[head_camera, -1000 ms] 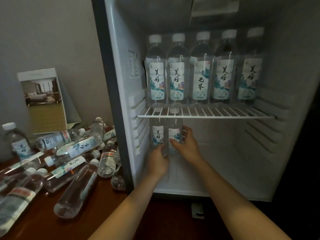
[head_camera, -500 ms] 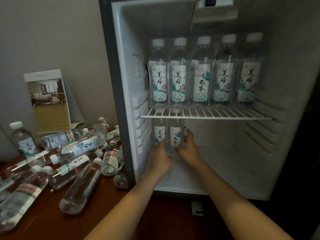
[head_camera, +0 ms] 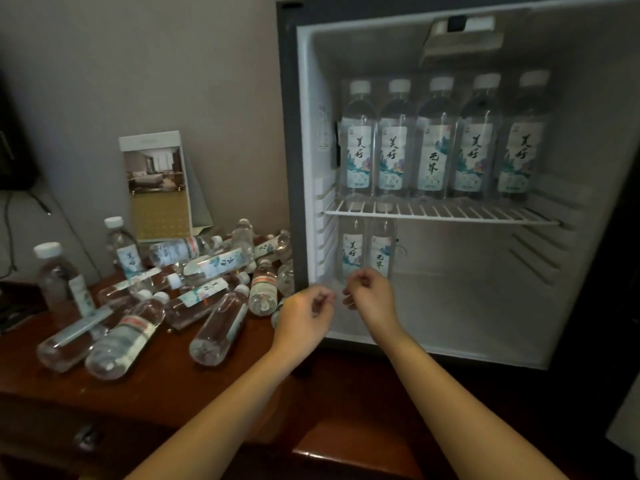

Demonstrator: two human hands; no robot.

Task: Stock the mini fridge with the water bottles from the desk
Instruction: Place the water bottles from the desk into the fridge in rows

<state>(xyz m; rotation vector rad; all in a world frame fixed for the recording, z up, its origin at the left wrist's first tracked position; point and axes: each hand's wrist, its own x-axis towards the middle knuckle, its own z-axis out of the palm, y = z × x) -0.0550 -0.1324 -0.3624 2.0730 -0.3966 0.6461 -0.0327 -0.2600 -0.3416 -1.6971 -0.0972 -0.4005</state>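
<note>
We look down at the open mini fridge [head_camera: 485, 306], which stands on the right end of the wooden desk [head_camera: 166, 382]. Our left hand [head_camera: 304, 317] and right hand [head_camera: 372, 296] hover side by side, close together but apart, just in front of the fridge's lower left corner. Both hands have loosely curled fingers and hold nothing. The fingertips are blurred, so we can only say they appear to be clear of the bottles behind them.

Two lower bottles [head_camera: 352, 252] stand upright side by side at the left of the bottom compartment, just beyond our hands and under the wire shelf [head_camera: 450, 213]. On that shelf a row of five bottles [head_camera: 434, 154] stands upright, shoulder to shoulder, labels facing us, filling most of its width.

To the left of the fridge, a heap of bottles [head_camera: 207, 271] lies on the desk, most of them on their sides and crossing one another, some touching the fridge's outer edge. Two upright bottles [head_camera: 123, 244] stand at the back left of the heap. A folded brochure card [head_camera: 156, 185] leans against the wall behind them, and a dark cable [head_camera: 10, 230] hangs at the far left.
</note>
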